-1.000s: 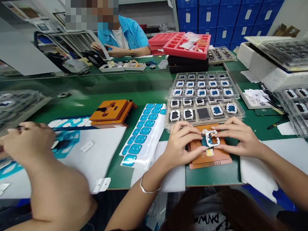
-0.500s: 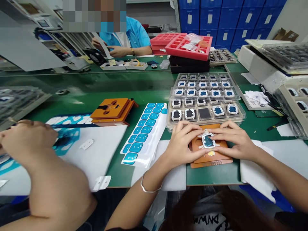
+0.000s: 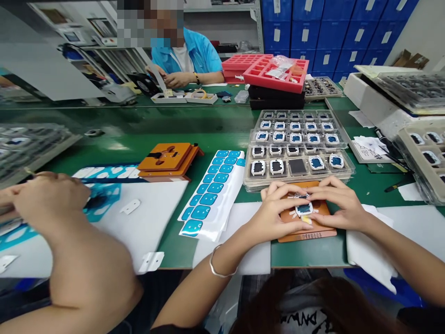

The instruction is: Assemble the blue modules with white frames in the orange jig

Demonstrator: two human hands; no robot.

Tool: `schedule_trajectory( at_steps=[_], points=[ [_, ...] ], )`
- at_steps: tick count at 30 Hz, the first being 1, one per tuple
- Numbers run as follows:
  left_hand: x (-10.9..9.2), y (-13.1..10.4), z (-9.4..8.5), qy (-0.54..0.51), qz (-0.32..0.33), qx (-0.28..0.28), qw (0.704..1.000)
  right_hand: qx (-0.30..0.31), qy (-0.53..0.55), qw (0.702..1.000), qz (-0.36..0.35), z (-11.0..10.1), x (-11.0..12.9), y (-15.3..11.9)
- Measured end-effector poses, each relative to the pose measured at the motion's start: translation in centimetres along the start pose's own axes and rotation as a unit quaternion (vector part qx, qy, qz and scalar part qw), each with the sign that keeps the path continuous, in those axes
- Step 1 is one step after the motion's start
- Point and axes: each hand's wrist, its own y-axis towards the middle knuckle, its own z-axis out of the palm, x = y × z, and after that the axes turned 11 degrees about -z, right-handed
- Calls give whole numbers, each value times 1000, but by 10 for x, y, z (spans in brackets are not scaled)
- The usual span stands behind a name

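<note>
White frame with a blue middle (image 3: 304, 210) appears to rest on the orange board (image 3: 323, 225), which presumably gives it a steady seat. Left hand (image 3: 276, 211) and right hand (image 3: 340, 206) flank it over the board, thumbs parted from forefingers around its edges, likely to square it from both sides; whether the fingers press, cannot tell. Compartment tray (image 3: 257, 183) just behind the board, blue sticker sheet (image 3: 222, 202) left of it, both on the desk (image 3: 302, 256), probably for short reaches.

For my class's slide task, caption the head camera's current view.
Left hand and right hand flank a white-framed part on an orange fixture, near plastic trays.
</note>
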Motion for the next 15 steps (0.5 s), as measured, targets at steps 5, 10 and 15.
schedule_trajectory(
  at_steps=[5, 10, 15],
  points=[
    [-2, 2, -4, -14, 37, -128, 991, -31, -35, 999, 20, -9, -3, 10],
    [12, 8, -15, 28, -11, -281, 959, -18, -131, 990, 55, -10, -38, 26],
    [48, 5, -50, 151, -230, -372, 887, 59, -192, 979, 39, 2, -68, 34]
  ],
)
